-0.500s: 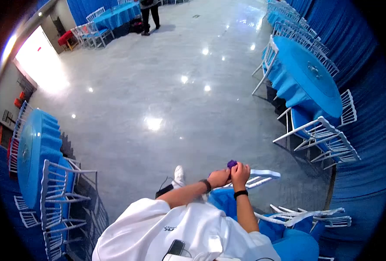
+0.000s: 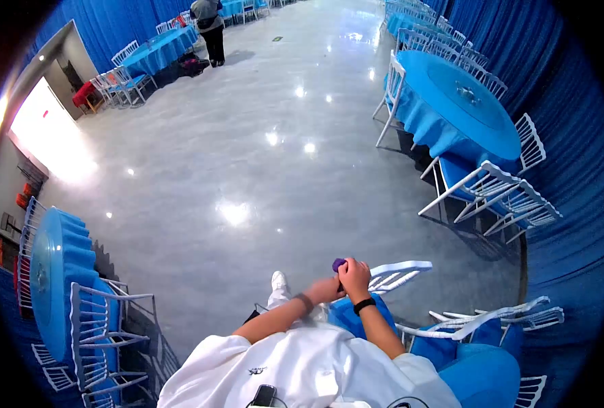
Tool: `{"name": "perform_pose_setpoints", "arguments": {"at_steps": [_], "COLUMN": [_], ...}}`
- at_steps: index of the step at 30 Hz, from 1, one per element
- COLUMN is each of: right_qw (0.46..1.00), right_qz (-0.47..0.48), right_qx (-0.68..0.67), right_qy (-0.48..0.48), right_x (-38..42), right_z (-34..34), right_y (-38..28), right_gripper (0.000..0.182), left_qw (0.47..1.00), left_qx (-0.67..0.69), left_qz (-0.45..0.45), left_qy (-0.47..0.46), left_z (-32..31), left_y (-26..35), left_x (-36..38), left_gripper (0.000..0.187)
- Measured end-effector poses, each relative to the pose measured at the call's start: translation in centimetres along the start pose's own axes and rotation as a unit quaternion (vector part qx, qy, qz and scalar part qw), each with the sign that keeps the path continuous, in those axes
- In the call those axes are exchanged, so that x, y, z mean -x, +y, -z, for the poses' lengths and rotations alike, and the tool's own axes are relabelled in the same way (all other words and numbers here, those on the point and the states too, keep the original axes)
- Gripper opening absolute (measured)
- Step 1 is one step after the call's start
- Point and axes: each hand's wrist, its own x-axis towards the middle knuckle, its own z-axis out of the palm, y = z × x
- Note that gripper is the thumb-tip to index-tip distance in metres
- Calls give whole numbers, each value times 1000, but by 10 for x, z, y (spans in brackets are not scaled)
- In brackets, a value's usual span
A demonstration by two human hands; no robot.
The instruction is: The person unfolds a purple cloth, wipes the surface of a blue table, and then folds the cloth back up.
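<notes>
Left hand [image 2: 324, 290] and right hand [image 2: 355, 277] have shifted left and slightly down in the frame since the earlier view, the purple item [image 2: 339, 264] going with them; more of a distant person [image 2: 207, 19] now shows at the top. Nearest, along the bottom edge, I note a white shirt [image 2: 302, 364] and a small dark device [image 2: 264, 395]. Beyond the shirt, right of centre in the lower half, the right hand, with a black band [image 2: 364, 305] at its wrist, has its fingers curled on the purple item, which protrudes at that hand's upper left. The left hand is close beside it and blurred; I cannot tell whether its fingers are spread, narrow or gripping. One white shoe [image 2: 279, 279] shows left of the hands, and a white chair back [image 2: 400, 272] just right of them. Farther off, round tables under blue cloths are recorded at the left edge [image 2: 74, 265] and upper right [image 2: 417, 71], white chairs about both. Beyond, at the upper left, is a bright doorway [image 2: 47, 132]; the distant person stands farther right, near the top edge, in dark trousers
</notes>
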Motion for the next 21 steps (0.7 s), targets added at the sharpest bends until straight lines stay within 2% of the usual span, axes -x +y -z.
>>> {"name": "perform_pose_setpoints", "arguments": {"at_steps": [2, 5, 10, 13, 16, 18, 19, 21], "right_qw": [1000, 999, 999, 1000, 999, 999, 998, 999], "right_qz": [-1, -11, -19, -2, -51, -48, -60, -35], "right_qx": [-3, -15, -11, -7, -7, -12, -3, -3], "right_qy": [-11, -38, -39, -19, 6, -23, -34, -15], "right_x": [2, 11, 21, 24, 36, 28, 29, 27], "right_z": [2, 5, 8, 13, 22, 22, 22, 22], "right_y": [0, 2, 3, 2, -4, -2, -2, 0], "right_gripper": [13, 15, 15, 14, 12, 13, 13, 13], "left_qw": [998, 1000, 998, 999, 997, 996, 996, 999], "left_qx": [-20, 16, 65, 23, -14, -24, -11, 33], "left_qz": [39, -23, -16, 23, 31, 84, 84, -2], "left_qy": [-38, -14, 1, 0, -63, -4, -17, -30], "left_z": [7, 0, 2, -6, -18, -11, -11, -6], "left_y": [15, 23, 45, 43, 41, 50, 52, 50], "left_x": [0, 3, 13, 16, 26, 25, 26, 22], "left_gripper": [42, 32, 32, 29, 25, 22, 22, 22]}}
